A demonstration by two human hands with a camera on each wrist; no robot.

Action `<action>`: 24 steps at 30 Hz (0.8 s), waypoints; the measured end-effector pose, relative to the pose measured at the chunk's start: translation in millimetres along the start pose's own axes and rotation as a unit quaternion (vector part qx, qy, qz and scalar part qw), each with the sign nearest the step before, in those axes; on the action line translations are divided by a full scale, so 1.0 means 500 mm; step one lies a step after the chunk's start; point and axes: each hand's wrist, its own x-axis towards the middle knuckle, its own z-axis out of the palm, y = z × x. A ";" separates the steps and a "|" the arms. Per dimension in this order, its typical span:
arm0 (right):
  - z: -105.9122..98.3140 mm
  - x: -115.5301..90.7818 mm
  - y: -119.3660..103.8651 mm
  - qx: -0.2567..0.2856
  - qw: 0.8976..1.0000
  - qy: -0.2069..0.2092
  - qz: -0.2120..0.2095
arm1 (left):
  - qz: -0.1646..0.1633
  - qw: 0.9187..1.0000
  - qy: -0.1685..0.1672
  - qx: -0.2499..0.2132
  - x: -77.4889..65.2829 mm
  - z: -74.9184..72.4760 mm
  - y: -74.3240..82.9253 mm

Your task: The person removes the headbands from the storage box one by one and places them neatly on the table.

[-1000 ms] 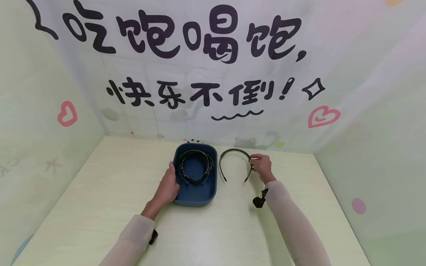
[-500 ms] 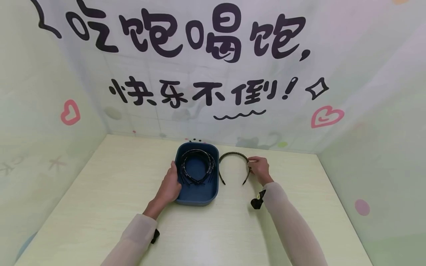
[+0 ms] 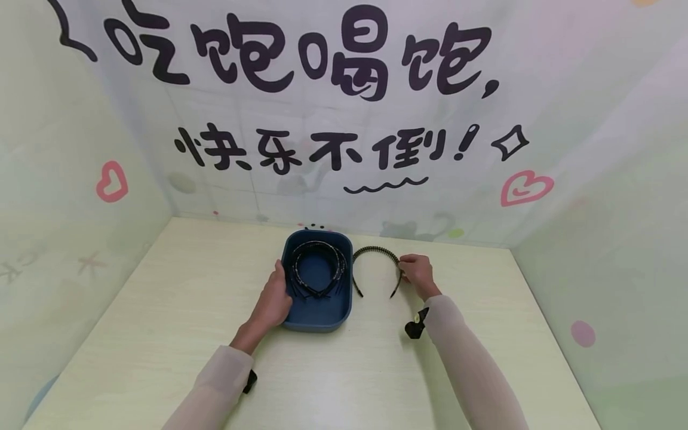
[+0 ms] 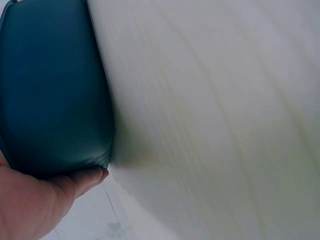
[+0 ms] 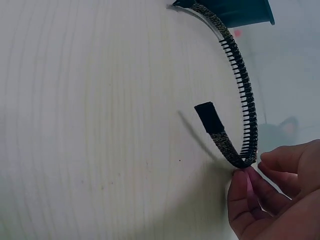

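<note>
In the head view, my left hand (image 3: 272, 300) grips the left side of a dark blue rectangular tray (image 3: 318, 315), its thumb up by the rim. Several black headbands (image 3: 321, 292) lie nested inside the tray. To the right of it, my right hand (image 3: 418, 275) pinches the right arm of a dark toothed headband (image 3: 376, 249), whose left arm is at the tray's right wall. The right wrist view shows thumb and fingertips on this speckled headband (image 5: 248, 100), comb teeth pointing inward. The left wrist view shows the tray's outer wall (image 4: 55, 95) with my fingers along it.
A pale wood-grain table (image 3: 333, 382) lies under everything. Behind it stands a printed fabric backdrop (image 3: 301, 197) with black lettering, close to the tray's far end. Fabric walls (image 3: 607, 269) flank both sides.
The right hand has shifted the toothed headband slightly left and nearer, up to the tray's side. My left hand stays on the tray, and the head view has moved a little.
</note>
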 end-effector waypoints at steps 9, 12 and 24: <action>-0.008 -0.007 -0.004 -0.023 0.999 0.039 -0.029 | 0.002 1.000 -0.004 0.007 -0.001 0.000 -0.001; -0.010 -0.011 -0.010 -0.024 0.998 0.043 -0.040 | 0.005 1.000 -0.006 0.008 -0.001 -0.001 -0.004; 0.039 -0.053 -0.100 0.042 0.995 -0.050 -0.075 | 0.007 1.000 -0.003 0.015 0.004 0.002 -0.006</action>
